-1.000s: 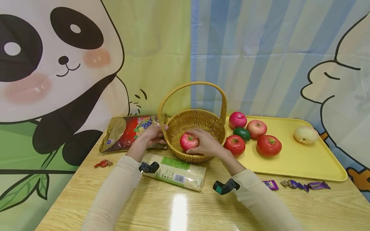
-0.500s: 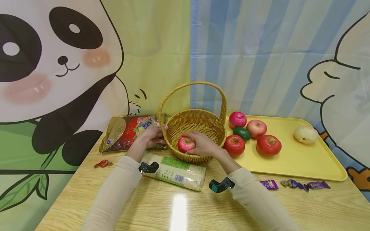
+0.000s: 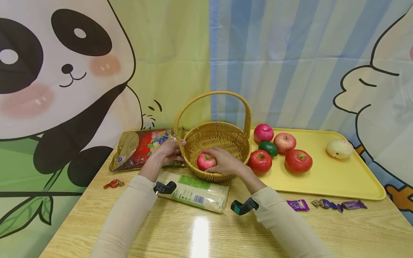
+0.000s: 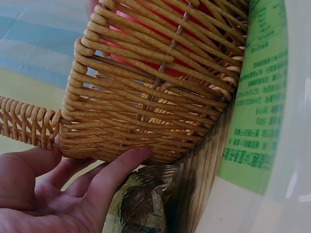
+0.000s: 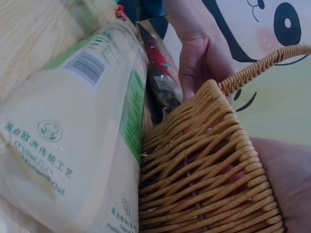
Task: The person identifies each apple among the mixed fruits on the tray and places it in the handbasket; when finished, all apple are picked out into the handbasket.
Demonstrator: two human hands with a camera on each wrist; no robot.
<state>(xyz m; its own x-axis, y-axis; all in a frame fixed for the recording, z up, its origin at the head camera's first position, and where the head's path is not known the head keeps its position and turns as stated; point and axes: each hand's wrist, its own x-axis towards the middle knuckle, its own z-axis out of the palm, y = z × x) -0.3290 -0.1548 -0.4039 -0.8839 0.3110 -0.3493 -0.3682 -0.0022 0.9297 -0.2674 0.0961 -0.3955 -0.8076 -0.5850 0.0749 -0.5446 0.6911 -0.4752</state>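
A red apple (image 3: 205, 162) sits low inside the wicker basket (image 3: 211, 176), near its front wall. My right hand (image 3: 226, 161) reaches over the rim and holds the apple, fingers over its top and thumb at its front. My left hand (image 3: 167, 151) holds the basket's left side at the foot of the handle (image 3: 211, 92). In the left wrist view, the thumb lies along the woven wall (image 4: 131, 116) while the other fingers go behind the handle's base. Red also shows through the weave in the right wrist view.
A yellow tray (image 3: 322, 186) on the right bears apples, a tomato (image 3: 298, 161), a green fruit and a pale fruit (image 3: 340, 149). A cream-and-green packet (image 3: 196, 193) lies before the basket, a red-gold bag (image 3: 138, 148) to its left. Wrapped candies (image 3: 353, 205) lie along the front.
My right hand has shifted slightly left with the apple, inside the basket, and then settled. The left hand stays at the handle's foot. The head view has turned a little right.
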